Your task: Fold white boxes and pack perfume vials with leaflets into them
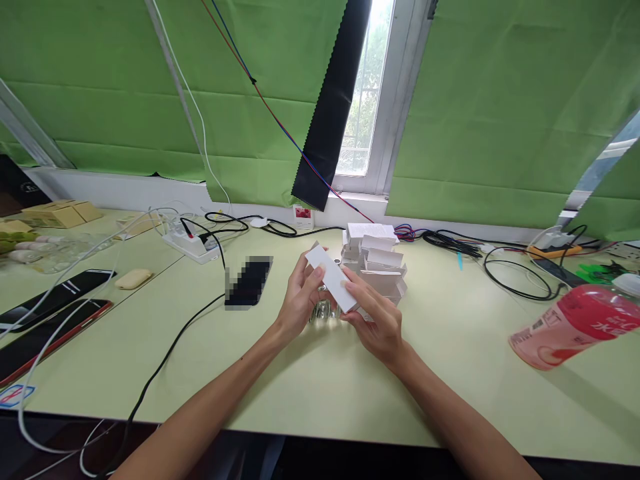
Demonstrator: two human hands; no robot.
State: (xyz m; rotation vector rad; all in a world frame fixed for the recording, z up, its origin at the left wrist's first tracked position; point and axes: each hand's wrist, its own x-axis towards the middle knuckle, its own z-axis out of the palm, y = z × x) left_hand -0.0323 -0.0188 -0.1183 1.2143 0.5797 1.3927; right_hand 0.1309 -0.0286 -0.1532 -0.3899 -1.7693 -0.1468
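Note:
Both my hands hold a small white box (333, 279) tilted above the table. My left hand (300, 293) grips its upper left end, thumb on the top face. Fingers of my right hand (376, 313) close around its lower right end. Partly hidden beneath the box, several small clear glass-like pieces (324, 308) stand on the table. Just behind my right hand, several white boxes with raised flaps (383, 267) stand close together, and a closed-looking white box (370, 232) lies at their back.
A phone (255, 280) lies left of my hands, with a black cable (170, 353) running past it. Two more phones and a power strip (193, 245) are further left. A red-labelled bottle (575, 323) is at the right, near coiled black cables (523, 273).

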